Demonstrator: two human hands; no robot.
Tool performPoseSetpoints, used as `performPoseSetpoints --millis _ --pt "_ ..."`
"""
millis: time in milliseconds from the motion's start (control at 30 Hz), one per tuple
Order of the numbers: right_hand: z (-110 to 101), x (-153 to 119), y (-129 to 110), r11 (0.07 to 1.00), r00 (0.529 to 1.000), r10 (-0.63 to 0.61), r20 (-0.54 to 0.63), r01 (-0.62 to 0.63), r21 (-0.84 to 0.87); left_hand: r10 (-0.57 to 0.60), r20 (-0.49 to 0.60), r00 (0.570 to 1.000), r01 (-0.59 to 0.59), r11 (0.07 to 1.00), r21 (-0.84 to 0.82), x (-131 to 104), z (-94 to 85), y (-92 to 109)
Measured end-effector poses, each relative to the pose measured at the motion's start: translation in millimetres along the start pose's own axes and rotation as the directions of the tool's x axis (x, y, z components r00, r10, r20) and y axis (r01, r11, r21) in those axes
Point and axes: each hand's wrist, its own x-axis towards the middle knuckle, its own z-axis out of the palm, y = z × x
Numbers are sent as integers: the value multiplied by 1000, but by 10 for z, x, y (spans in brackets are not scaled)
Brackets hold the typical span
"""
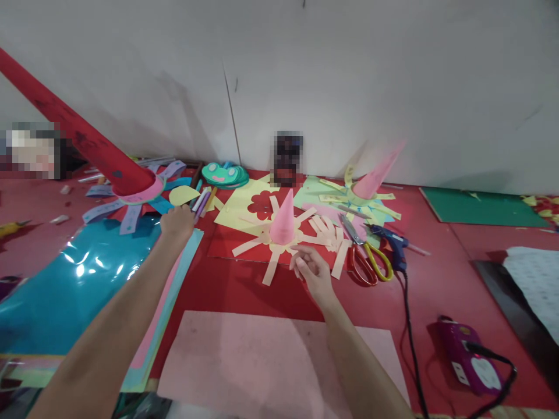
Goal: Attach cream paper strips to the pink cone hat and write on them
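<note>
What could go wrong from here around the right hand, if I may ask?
The right hand could bend the pale peach paper strips around the upright pink paper cone, since its fingertips are close beside them. The right forearm might snag the thin black cable and drag the blue pistol-shaped glue gun.
</note>
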Motion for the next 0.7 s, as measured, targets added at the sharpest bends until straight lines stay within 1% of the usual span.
performPoseSetpoints --millis 100,167,233,300,367,400,433,467,500,533,567,600,633,667,700 --pt "6 2 -2 1000 1000 8 3 -8 -3 61 69 996 -62 998 12 8 -92 6" --pt "7 3 -8 1000 1000 14 5 -14 -8 89 67 994 -91 996 19 -26 -165 13" --pt "7 -2 -18 1000 1000 11 2 -11 -28 112 34 993 -113 993 36 -113 -235 41" --pt "9 -16 -20 996 1000 -20 -13 18 -93 145 -22 989 -144 988 50 -260 -290 107" --pt "15 -37 -2 972 996 -90 -20 83 -222 167 -96 981 -162 985 59 -471 -319 215" --pt "20 -48 14 943 990 -140 -1 133 -304 182 -122 976 -176 983 56 -601 -321 282" --pt "27 -59 32 900 979 -200 39 200 -387 223 -144 964 -218 975 46 -745 -315 354" --pt "35 -67 51 841 959 -267 98 281 -462 301 -206 931 -305 952 11 -900 -301 430" --pt "45 -72 65 764 924 -345 164 378 -522 410 -268 872 -431 902 -19 -1063 -282 506" --pt "56 -75 73 674 874 -429 227 478 -564 500 -318 806 -537 843 -37 -1227 -259 580" --pt "68 -77 73 577 810 -513 286 571 -583 588 -373 718 -644 764 -36 -1383 -234 650" --pt "81 -77 67 486 743 -583 329 643 -591 683 -407 607 -752 658 -18 -1523 -210 712" --pt "92 -77 55 412 687 -634 355 688 -597 753 -430 498 -832 554 6 -1636 -188 764" --pt "102 -78 43 361 650 -666 366 710 -604 792 -444 419 -874 484 37 -1713 -167 803" --pt "109 -79 34 335 633 -686 360 713 -615 813 -460 357 -903 427 54 -1746 -148 825"
